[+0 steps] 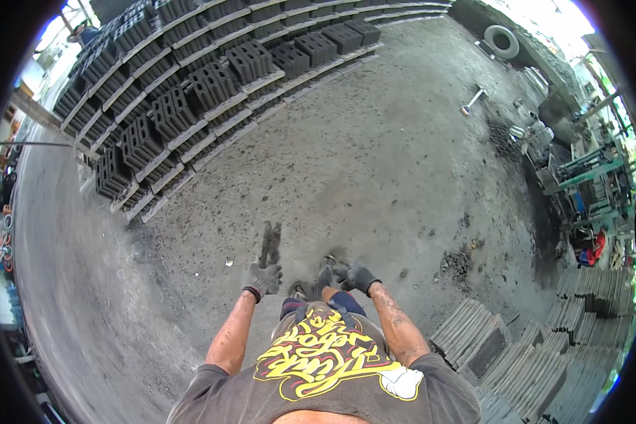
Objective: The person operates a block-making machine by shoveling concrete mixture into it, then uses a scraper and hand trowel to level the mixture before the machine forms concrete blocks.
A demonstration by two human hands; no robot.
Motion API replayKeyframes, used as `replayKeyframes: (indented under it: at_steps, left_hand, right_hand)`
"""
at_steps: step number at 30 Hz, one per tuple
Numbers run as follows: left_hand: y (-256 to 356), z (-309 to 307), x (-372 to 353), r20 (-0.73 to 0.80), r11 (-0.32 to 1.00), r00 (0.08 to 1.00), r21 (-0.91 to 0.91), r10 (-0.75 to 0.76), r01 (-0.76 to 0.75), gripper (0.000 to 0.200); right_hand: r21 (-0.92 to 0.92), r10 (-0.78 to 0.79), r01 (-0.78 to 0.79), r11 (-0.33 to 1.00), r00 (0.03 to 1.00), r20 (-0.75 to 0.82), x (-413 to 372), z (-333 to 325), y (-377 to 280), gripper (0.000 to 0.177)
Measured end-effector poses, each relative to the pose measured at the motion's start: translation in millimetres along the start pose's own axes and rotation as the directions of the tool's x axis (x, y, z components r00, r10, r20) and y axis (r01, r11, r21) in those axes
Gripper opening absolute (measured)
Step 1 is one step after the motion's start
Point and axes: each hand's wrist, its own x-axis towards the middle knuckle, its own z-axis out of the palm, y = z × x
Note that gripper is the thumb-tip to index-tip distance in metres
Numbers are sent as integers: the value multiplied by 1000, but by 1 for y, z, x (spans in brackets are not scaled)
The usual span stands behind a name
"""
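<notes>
My left hand (263, 278), in a grey work glove, is closed at the lower end of a dark, rough piece with two long strips (270, 244), which points away from me over the floor. In front of my right thigh, my right hand (362, 277) wears a dark glove and has its fingers curled inward. A dark smudged shape (336, 254) shows at those fingertips, and I cannot tell what it is. Both arms reach down and forward, and my shoes (325, 277) show between the hands.
Racks of dark hollow concrete blocks (212, 83) line the far left on wooden boards (240, 95). Stacked boards (473, 332) stand at lower right. A shovel (473, 101), a tyre (502, 42) and green-framed machinery (579, 173) are along the right. Crumbs (459, 263) litter the concrete floor (346, 155).
</notes>
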Motion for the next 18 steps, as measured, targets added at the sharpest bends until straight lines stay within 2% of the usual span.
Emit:
replayKeyframes:
  at_steps: [1, 2, 3, 4, 5, 6, 8, 9, 10, 11, 12, 13, 14, 16, 18]
  left_hand:
    - [1, 18, 2, 104, 993, 991, -75, -78, 86, 13]
    - [3, 37, 3, 211, 975, 966, -135, -148, 179, 13]
    - [9, 59, -4, 218, 979, 966, -122, -136, 165, 13]
    - [17, 83, -18, 241, 996, 967, 20, -84, 81, 15]
    - [25, 104, -29, 268, 987, 963, 158, -34, -9, 17]
    - [31, 121, -36, 273, 986, 962, 167, -23, -24, 17]
    - [38, 152, -44, 413, 945, 909, 316, -60, -81, 23]
    - [27, 165, -30, 391, 836, 920, 514, -26, -195, 27]
    - [22, 177, -26, 398, 829, 917, 520, -22, -206, 27]
    - [30, 194, -37, 441, 859, 897, 467, -22, -209, 27]
    - [34, 213, -43, 483, 888, 875, 411, -20, -207, 27]
    - [26, 229, -38, 512, 942, 857, 316, -66, -116, 29]
    - [24, 245, -37, 521, 940, 851, 319, -65, -124, 29]
    - [21, 281, -37, 639, 970, 754, 243, -153, -9, 34]
    - [15, 319, -36, 618, 955, 761, 296, -198, 9, 33]
  right_hand:
    - [-120, -182, 186, 975, 982, 46, -4, 0, -2, 63]
    - [128, 90, -95, 987, 995, 42, -16, -1, -35, 67]
    - [364, 341, -356, 861, 934, 107, -25, -5, -57, 71]
    - [371, 329, -339, 865, 940, 91, -30, -9, -60, 71]
    - [424, 362, -386, 819, 922, 140, -36, -12, -59, 70]
    - [472, 389, -434, 767, 900, 195, -44, -15, -60, 69]
    - [496, 356, -406, 767, 913, 198, -56, -28, -61, 65]
    - [522, 295, -363, 772, 932, 212, -61, -36, -60, 62]
    - [548, 234, -321, 772, 946, 223, -67, -44, -55, 59]
    - [580, 133, -209, 787, 976, 171, -65, -46, -31, 52]
    - [582, 134, -202, 788, 978, 158, -69, -59, -21, 52]
    - [553, 117, -178, 814, 983, 144, -75, -72, -10, 49]
    - [522, 100, -153, 839, 987, 129, -81, -87, -4, 47]
    - [497, 100, -156, 854, 986, 137, -97, -123, 10, 44]
    - [494, 232, -289, 820, 957, 175, -117, -154, 22, 46]
